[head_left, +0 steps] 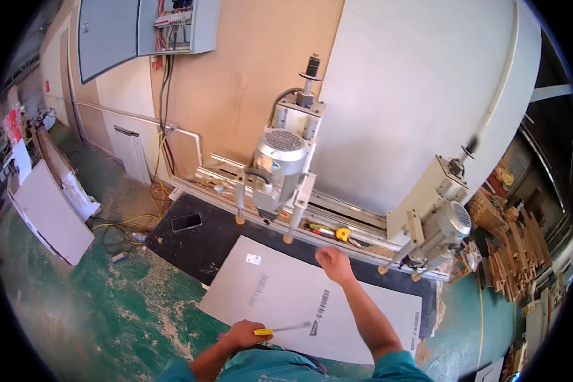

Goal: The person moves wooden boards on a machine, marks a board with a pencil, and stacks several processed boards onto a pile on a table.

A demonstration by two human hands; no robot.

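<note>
My left hand is closed round the yellow handle of a tool with a slim metal shaft, which points right over the panel; its tip is too small to identify. My right hand reaches across to the panel's far edge, fingers curled; whatever they hold, if anything, is hidden. A pale grey panel with dark print and a small white label lies flat in front of me on a black tabletop.
Two motor-driven drilling heads stand along the far rail. By the rail lie a yellow tape measure and small tools. A black phone rests on the tabletop. An electrical cabinet hangs open; wood strips are stacked right.
</note>
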